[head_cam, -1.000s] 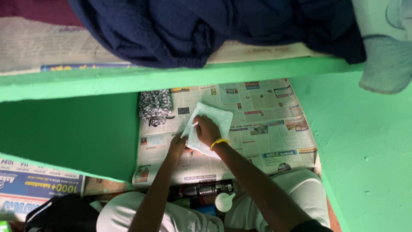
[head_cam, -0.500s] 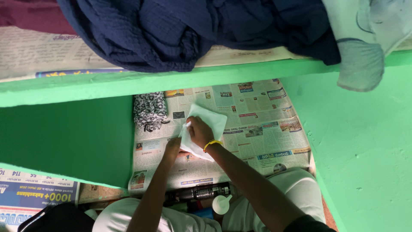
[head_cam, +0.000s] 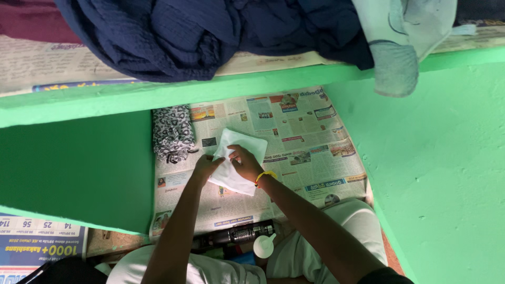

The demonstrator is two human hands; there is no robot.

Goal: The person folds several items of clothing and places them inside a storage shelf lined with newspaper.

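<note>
Lying flat on the newspaper-lined shelf [head_cam: 315,158], the white folded cloth [head_cam: 236,163] is now pinched at its near edge by the left hand [head_cam: 206,165], brought up beside the right hand [head_cam: 243,162], which presses it down, fingers flat.

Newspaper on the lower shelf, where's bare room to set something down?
Free: the newspaper right of the white cloth, up to the green wall. Crowded: left, between the patterned cloth and both hands.
</note>
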